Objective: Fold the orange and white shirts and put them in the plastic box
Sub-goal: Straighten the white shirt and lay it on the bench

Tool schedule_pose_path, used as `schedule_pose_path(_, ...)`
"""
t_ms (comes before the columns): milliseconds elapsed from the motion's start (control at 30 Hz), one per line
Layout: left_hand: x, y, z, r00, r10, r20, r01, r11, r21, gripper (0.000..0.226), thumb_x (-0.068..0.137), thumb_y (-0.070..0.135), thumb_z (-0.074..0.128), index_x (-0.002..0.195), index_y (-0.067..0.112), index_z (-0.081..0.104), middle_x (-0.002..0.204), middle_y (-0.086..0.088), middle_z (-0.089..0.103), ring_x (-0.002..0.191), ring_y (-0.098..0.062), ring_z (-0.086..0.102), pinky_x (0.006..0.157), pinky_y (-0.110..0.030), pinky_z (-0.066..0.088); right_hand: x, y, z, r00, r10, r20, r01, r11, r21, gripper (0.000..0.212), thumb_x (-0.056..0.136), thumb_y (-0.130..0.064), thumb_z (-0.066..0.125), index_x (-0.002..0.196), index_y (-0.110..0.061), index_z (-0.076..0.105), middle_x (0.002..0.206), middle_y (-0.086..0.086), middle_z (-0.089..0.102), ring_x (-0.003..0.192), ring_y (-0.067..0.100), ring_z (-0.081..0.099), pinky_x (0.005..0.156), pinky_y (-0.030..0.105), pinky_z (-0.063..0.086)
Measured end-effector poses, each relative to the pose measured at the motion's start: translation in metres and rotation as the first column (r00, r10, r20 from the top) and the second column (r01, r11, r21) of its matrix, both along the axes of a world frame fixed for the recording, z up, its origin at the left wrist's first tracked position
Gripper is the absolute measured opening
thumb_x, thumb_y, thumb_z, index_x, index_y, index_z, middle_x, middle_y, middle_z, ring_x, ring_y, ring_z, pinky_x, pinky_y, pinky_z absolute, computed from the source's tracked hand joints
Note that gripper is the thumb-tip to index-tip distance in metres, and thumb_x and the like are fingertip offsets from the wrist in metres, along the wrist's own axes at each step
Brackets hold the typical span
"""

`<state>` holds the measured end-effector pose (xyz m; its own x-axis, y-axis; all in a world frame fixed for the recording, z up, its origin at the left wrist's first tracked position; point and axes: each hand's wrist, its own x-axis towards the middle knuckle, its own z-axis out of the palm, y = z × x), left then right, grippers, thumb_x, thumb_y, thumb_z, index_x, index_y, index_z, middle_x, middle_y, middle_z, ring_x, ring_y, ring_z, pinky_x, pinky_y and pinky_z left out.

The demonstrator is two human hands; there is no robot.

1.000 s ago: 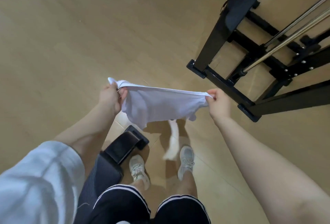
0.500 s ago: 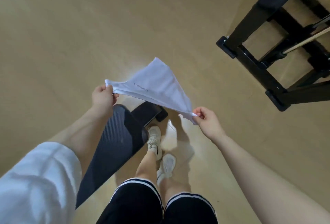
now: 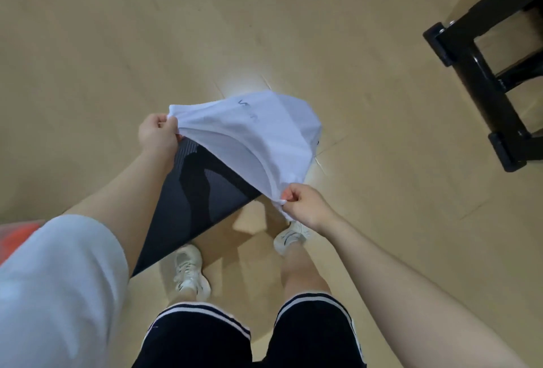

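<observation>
The white shirt (image 3: 252, 135) hangs spread in the air between my two hands, billowing away from me with small dark lettering on top. My left hand (image 3: 155, 134) grips its left corner with curled fingers. My right hand (image 3: 305, 206) pinches the opposite corner, lower and closer to my body. An orange patch (image 3: 17, 238), perhaps the orange shirt, shows at the left edge behind my sleeve. The plastic box is not in sight.
A dark ribbed pad or bench (image 3: 191, 200) lies under the shirt beside my feet on the pale wooden floor (image 3: 264, 30). The black metal frame of a rack (image 3: 482, 79) stands at the upper right.
The shirt has swung up and outward from hanging down to billowing forward. My view has turned left, so the black frame slid to the right edge. Both hands keep their hold.
</observation>
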<state>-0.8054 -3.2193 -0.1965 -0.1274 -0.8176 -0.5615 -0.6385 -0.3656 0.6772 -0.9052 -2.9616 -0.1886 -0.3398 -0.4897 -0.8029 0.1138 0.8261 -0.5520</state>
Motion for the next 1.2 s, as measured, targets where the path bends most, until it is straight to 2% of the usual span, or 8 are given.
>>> schedule_pose_path(367, 0.191, -0.084, -0.019, 0.996, 0.008, 0.087, -0.012, 0.999, 0.044, 0.022, 0.089, 0.016, 0.04, 0.068, 0.023, 0.039, 0.069, 0.0, 0.053, 0.056, -0.012, 0.054, 0.054, -0.024, 0.041, 0.227, -0.091, -0.027, 0.994, 0.094, 0.047, -0.098, 0.992, 0.076, 0.021, 0.078, -0.013, 0.053, 0.061, -0.024, 0.047, 0.06, -0.009, 0.051, 0.06, 0.011, 0.048, 0.06, 0.023, 0.038)
schedule_pose_path(533, 0.248, -0.101, -0.017, 0.98, 0.152, 0.126, -0.165, 0.981, 0.104, 0.022, 0.089, 0.014, 0.037, 0.069, 0.021, 0.035, 0.097, -0.008, 0.058, 0.08, -0.023, 0.061, 0.055, -0.023, 0.039, 0.308, -0.117, -0.032, 0.968, 0.228, 0.102, -0.235, 0.97, 0.069, 0.02, 0.082, -0.014, 0.053, 0.068, -0.028, 0.048, 0.07, -0.011, 0.053, 0.068, 0.009, 0.05, 0.061, 0.021, 0.038)
schedule_pose_path(700, 0.289, -0.112, -0.034, 0.966, 0.138, 0.22, -0.153, 0.987, 0.053, 0.03, 0.089, 0.008, 0.035, 0.062, 0.019, 0.031, 0.077, -0.004, 0.049, 0.081, -0.022, 0.055, 0.058, -0.027, 0.046, 0.35, -0.125, -0.035, 0.936, 0.168, 0.31, -0.177, 0.984, 0.002, 0.017, 0.083, -0.001, 0.051, 0.077, -0.016, 0.053, 0.068, -0.003, 0.056, 0.062, 0.005, 0.051, 0.062, 0.012, 0.043)
schedule_pose_path(767, 0.299, -0.111, -0.037, 0.969, 0.118, 0.218, -0.142, 0.985, 0.099, 0.023, 0.092, 0.009, 0.037, 0.074, 0.017, 0.046, 0.073, 0.001, 0.047, 0.085, -0.022, 0.052, 0.08, -0.033, 0.055, 0.358, -0.123, -0.039, 0.902, 0.194, 0.385, -0.202, 0.979, -0.02, 0.019, 0.083, 0.002, 0.052, 0.09, -0.014, 0.06, 0.084, 0.004, 0.063, 0.078, 0.009, 0.057, 0.082, 0.02, 0.048)
schedule_pose_path(867, 0.301, -0.097, -0.035, 0.947, 0.114, 0.302, -0.14, 0.988, 0.064, 0.027, 0.091, 0.009, 0.039, 0.117, 0.006, 0.047, 0.115, -0.005, 0.056, 0.099, -0.022, 0.052, 0.092, -0.031, 0.047, 0.362, -0.113, -0.042, 0.911, 0.196, 0.364, -0.216, 0.976, 0.015, 0.035, 0.089, 0.0, 0.051, 0.121, -0.011, 0.058, 0.121, 0.009, 0.06, 0.104, 0.011, 0.053, 0.1, 0.022, 0.04)
schedule_pose_path(967, 0.292, -0.068, -0.025, 0.951, 0.034, 0.307, -0.046, 0.998, 0.033, 0.04, 0.09, 0.01, 0.041, 0.13, 0.003, 0.035, 0.14, -0.014, 0.037, 0.118, -0.029, 0.047, 0.094, -0.035, 0.04, 0.345, -0.098, -0.035, 0.969, 0.045, 0.244, -0.067, 0.994, 0.085, 0.032, 0.091, -0.004, 0.048, 0.123, -0.006, 0.055, 0.115, 0.009, 0.059, 0.096, 0.014, 0.051, 0.075, 0.012, 0.044)
schedule_pose_path(1067, 0.281, -0.032, -0.023, 0.97, -0.141, 0.199, 0.116, 0.984, 0.134, 0.039, 0.089, 0.016, 0.043, 0.127, 0.007, 0.042, 0.132, -0.016, 0.046, 0.11, -0.034, 0.055, 0.091, -0.04, 0.046, 0.305, -0.073, -0.025, 0.985, -0.076, 0.153, 0.058, 0.991, 0.124, 0.019, 0.091, -0.006, 0.048, 0.107, -0.01, 0.058, 0.093, 0.004, 0.059, 0.073, 0.013, 0.052, 0.06, 0.015, 0.038)
schedule_pose_path(1200, 0.265, 0.014, -0.023, 0.981, -0.174, 0.082, 0.147, 0.954, 0.262, 0.015, 0.09, 0.015, 0.041, 0.081, 0.024, 0.049, 0.096, -0.003, 0.054, 0.096, -0.028, 0.059, 0.087, -0.037, 0.048, 0.254, -0.045, -0.024, 0.989, -0.119, 0.088, 0.103, 0.98, 0.169, 0.015, 0.091, -0.006, 0.045, 0.098, -0.012, 0.057, 0.08, 0.0, 0.058, 0.065, 0.012, 0.052, 0.06, 0.02, 0.039)
